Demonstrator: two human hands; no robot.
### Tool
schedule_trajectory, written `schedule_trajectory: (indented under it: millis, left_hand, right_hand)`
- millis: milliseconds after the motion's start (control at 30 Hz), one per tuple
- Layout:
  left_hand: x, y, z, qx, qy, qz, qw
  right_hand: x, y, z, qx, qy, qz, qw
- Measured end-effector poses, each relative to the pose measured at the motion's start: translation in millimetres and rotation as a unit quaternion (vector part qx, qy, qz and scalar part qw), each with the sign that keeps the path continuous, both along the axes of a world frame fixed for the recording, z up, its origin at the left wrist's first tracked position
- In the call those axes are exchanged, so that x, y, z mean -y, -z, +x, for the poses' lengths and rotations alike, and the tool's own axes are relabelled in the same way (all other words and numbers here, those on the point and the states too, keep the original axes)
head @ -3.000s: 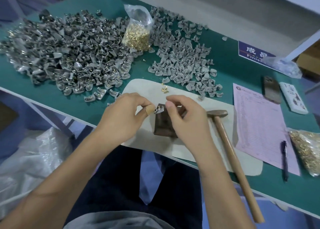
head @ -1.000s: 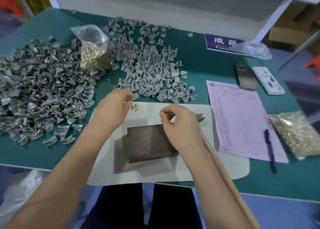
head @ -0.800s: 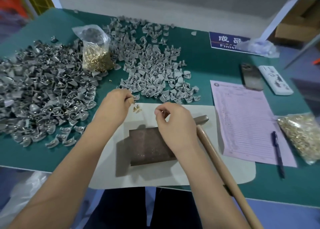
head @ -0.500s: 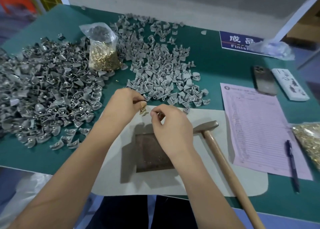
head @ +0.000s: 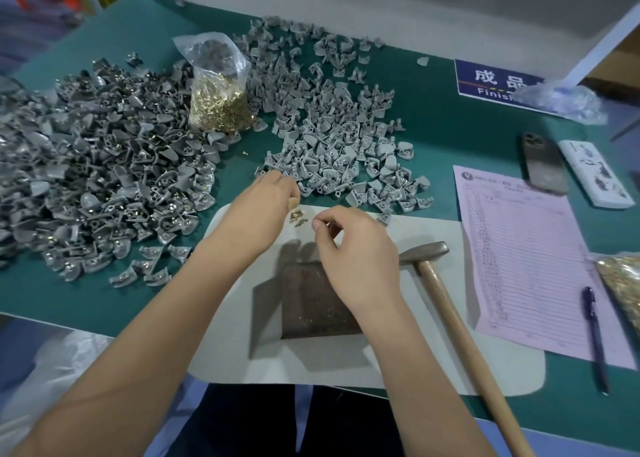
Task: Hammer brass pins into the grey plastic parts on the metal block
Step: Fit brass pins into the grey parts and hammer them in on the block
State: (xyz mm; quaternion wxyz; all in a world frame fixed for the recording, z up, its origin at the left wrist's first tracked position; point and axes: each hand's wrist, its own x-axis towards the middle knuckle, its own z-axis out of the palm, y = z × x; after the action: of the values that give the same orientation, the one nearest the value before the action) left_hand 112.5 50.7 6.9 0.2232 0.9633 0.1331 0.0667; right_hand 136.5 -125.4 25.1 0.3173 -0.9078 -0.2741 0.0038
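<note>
A few loose brass pins lie on the white mat, at twelve o'clock from the metal block. The left hand is held over them with its fingers curled down, the tips just above the pins; whether a pin is already pinched cannot be told. The right hand is kept above the far edge of the block, thumb and forefinger pressed together in a pinch; what is held there is hidden, so a grey part is only presumed.

For the step in hand, one single pin should be picked by its shank, not several together, and it should be seated straight in the part's hole before the hammer, lying untouched at three o'clock from the block, is taken up. The part should be laid flat on the block so that the blow is borne squarely.

By count: one block, one hammer, one mat, two hands. Two bags of pins are seen, one at eleven o'clock and one at three o'clock, partly cut off. Two heaps of grey plastic parts are spread at ten and twelve o'clock, each far too many to be counted.
</note>
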Motion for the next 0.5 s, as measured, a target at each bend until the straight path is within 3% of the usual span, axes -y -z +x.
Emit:
schedule_trajectory:
  millis: [100,200,267,367,433,500]
  left_hand:
    - [-1.7,2.3,-4.9,0.015,0.008,-0.002,1.0]
    - [-0.4,-4.5,-17.5,0.079,-0.044,-0.12,0.989]
    - [-0.6,-14.6,-26.2,0.142,-0.097,-0.231,0.958]
    - [10.0,-31.2,-44.2,0.156,-0.119,-0.45,0.871]
    - [25.1,-39.0,-53.7,0.13,-0.072,-0.528,0.836]
    - [40.5,-44.5,-55.9,0.118,-0.037,-0.555,0.822]
  right_hand:
    - [0.6,0.3,0.4,0.001,-0.008,0.005,1.0]
    - [0.4,-0.6,-0.5,-0.001,-0.009,0.028,1.0]
    - [1.3,-3.9,-1.1,-0.01,-0.013,0.088,0.996]
    - [6.1,-10.7,-5.2,-0.018,-0.052,0.213,0.975]
    - [10.5,-13.5,-10.9,0.004,-0.074,0.246,0.966]
    - [15.4,-13.1,-14.5,0.017,-0.074,0.266,0.961]
